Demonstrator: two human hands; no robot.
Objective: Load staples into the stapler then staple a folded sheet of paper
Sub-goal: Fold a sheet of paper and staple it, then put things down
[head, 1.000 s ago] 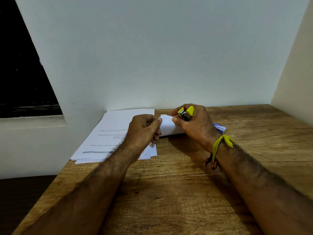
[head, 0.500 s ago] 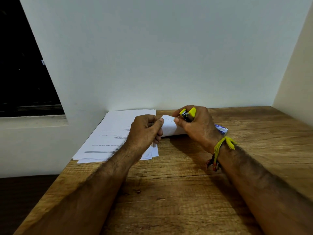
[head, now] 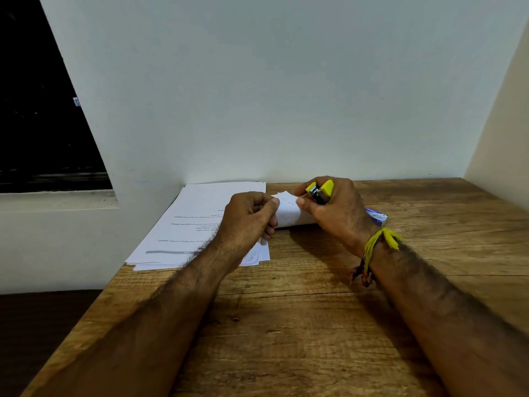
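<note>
**A:** Head view gives us 2 hands at the far edge of the table (head: 286, 325), close to the wall. What is each one doing?

**B:** The right hand (head: 340, 213) is wrapped around 1 yellow stapler (head: 320, 191), nose pointing left and tilted up, lifted off the wood. The left hand (head: 249, 217) pinches the left side of 1 folded sheet (head: 286, 213) between thumb and curled fingers. The sheet's near edge seems to rest on the table between the two hands.

**A:** Is the paper inside the stapler's mouth?

**B:** Its upper corner sits just beside the nose; whether it is actually between the jaws I cannot tell, the thumb covers that spot.

**A:** How will these things handle?

**B:** I'd judge the sheet light and floppy, stiffened a little by the fold, so hold it close to the corner being stapled or it will sag away. The stapler looks small, rigid and light; squeezing across top and base with the whole palm suits it.

**A:** Anything else, counted?

**B:** 1 stack of printed paper (head: 194, 224) lying flat under the left wrist, and 1 small blue-and-white box (head: 378, 217) behind the right hand, probably staples. 1 yellow thread band (head: 380, 242) on the right wrist.
</note>
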